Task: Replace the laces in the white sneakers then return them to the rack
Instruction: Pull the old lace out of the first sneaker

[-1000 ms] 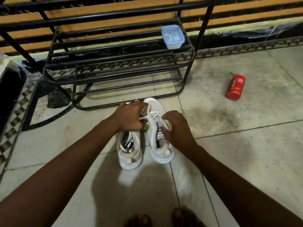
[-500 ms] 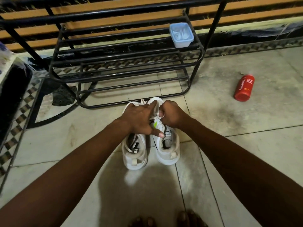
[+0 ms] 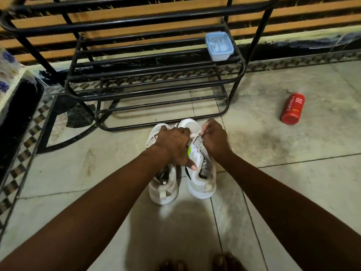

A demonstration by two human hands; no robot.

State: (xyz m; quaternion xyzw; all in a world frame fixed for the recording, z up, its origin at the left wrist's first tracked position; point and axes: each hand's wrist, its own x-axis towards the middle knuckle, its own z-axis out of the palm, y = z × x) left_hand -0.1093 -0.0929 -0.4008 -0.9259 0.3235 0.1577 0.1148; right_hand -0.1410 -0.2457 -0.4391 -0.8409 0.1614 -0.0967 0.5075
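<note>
**Both hands on the right sneaker, lace pinched near the toe end**

Two white sneakers stand side by side on the tiled floor [image 3: 293,173], toes pointing at the rack [image 3: 156,75] and heels toward the person. They sit just in front of the rack's lowest bar. The left sneaker [image 3: 166,190] is partly covered by the left hand [image 3: 172,145], and only its heel and part of its toe show.

The left hand reaches across to the right sneaker [image 3: 203,184]. Its fingers [image 3: 183,132] are curled over the lacing area and its thumb lies against the sneaker's inner side by the yellow-green mark, so it grips the shoe. The right hand [image 3: 214,137] is closed, and its fingers pinch a pale lace [image 3: 195,134] above the front eyelets. A short stretch of lace runs between the two hands. The upper eyelets look unlaced, and the tongue area is open and dark.

A light blue container [image 3: 219,45] sits on a rack shelf at its right end. A red bottle [image 3: 292,108] lies on its side on the floor, well apart to the right of the sneakers. Bare toes [image 3: 224,261] show at the bottom edge.
</note>
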